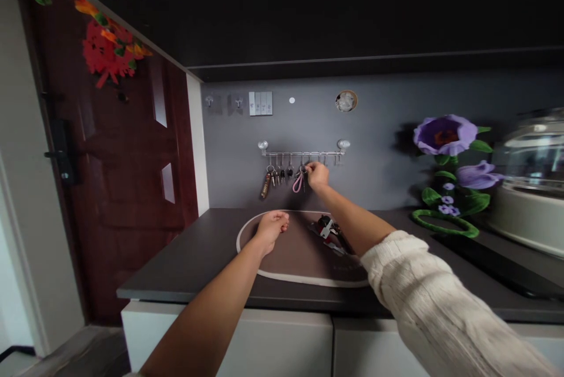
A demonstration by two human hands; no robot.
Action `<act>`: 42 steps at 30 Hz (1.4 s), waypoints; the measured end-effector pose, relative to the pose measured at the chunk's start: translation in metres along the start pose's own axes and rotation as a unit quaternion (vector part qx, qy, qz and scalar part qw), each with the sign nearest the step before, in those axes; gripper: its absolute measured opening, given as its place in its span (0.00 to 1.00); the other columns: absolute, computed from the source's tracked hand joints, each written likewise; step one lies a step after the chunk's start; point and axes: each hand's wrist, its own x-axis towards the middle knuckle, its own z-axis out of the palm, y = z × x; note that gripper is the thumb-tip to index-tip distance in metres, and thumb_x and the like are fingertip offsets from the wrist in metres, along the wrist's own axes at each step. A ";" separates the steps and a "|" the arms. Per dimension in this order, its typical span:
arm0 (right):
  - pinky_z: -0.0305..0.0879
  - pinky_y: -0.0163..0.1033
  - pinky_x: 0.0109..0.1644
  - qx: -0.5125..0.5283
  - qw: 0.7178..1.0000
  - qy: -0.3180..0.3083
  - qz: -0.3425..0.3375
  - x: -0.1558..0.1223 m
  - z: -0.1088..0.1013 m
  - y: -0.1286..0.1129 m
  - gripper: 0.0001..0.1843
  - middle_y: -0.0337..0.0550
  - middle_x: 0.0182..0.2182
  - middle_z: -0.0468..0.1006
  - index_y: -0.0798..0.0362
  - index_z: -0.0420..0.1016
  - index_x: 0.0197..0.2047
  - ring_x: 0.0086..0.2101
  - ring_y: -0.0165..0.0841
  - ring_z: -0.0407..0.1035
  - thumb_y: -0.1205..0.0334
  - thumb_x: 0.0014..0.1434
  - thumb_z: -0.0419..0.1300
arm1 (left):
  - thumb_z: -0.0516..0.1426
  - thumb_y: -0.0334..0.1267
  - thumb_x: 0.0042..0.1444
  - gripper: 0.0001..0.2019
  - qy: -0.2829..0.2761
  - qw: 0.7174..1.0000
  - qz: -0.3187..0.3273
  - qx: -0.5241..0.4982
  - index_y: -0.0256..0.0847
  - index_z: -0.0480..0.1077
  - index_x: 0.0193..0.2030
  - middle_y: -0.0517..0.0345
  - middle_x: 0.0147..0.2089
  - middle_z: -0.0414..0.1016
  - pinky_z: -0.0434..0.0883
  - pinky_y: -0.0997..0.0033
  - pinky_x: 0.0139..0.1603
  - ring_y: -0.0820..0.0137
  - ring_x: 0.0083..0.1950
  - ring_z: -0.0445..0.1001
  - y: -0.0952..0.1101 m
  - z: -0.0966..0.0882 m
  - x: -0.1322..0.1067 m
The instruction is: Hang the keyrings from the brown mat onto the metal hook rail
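My right hand (317, 175) reaches up to the metal hook rail (303, 153) on the grey wall. Its fingers are pinched at a keyring with a pink strap (298, 182) that hangs from one hook. Further keys and a brown key fob (266, 184) hang to the left on the same rail. My left hand (273, 226) rests in a loose fist on the oval brown mat (286, 259) on the dark countertop; what it holds, if anything, is hidden. A bunch of keys with a red part (328, 230) lies on the mat under my right forearm.
A dark red door (118, 177) with a black handle stands at the left. Purple artificial flowers (449, 171) and a domed appliance (529, 183) sit at the right of the countertop (198, 253). A dark cabinet (330, 19) overhangs above. Wall switches (260, 103) are above the rail.
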 end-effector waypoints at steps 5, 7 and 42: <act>0.60 0.34 0.38 0.018 1.000 0.001 -0.011 0.002 0.004 0.007 0.09 0.45 0.32 0.75 0.54 0.73 0.33 0.34 0.31 0.68 0.66 0.50 0.52 | 0.60 0.39 0.37 0.11 0.001 1.000 0.000 -0.001 0.33 0.64 0.23 0.62 0.19 0.64 0.58 0.77 0.25 0.81 0.20 0.61 -0.001 0.000 0.001; 0.61 0.34 0.39 0.022 1.000 -0.007 -0.015 0.001 0.002 0.008 0.09 0.45 0.32 0.75 0.54 0.73 0.33 0.33 0.31 0.68 0.67 0.49 0.52 | 0.60 0.39 0.37 0.11 0.000 1.000 0.002 0.004 0.33 0.64 0.23 0.62 0.20 0.64 0.58 0.77 0.25 0.81 0.21 0.61 -0.001 -0.001 0.001; 0.62 0.32 0.32 0.297 0.939 -0.159 0.070 -0.093 -0.076 0.022 0.05 0.41 0.24 0.73 0.57 0.68 0.28 0.25 0.25 0.67 0.65 0.46 0.57 | 0.55 0.29 0.42 0.01 0.033 0.977 -0.006 0.209 0.36 0.67 0.25 0.61 0.21 0.66 0.59 0.77 0.26 0.79 0.22 0.60 0.014 0.045 -0.001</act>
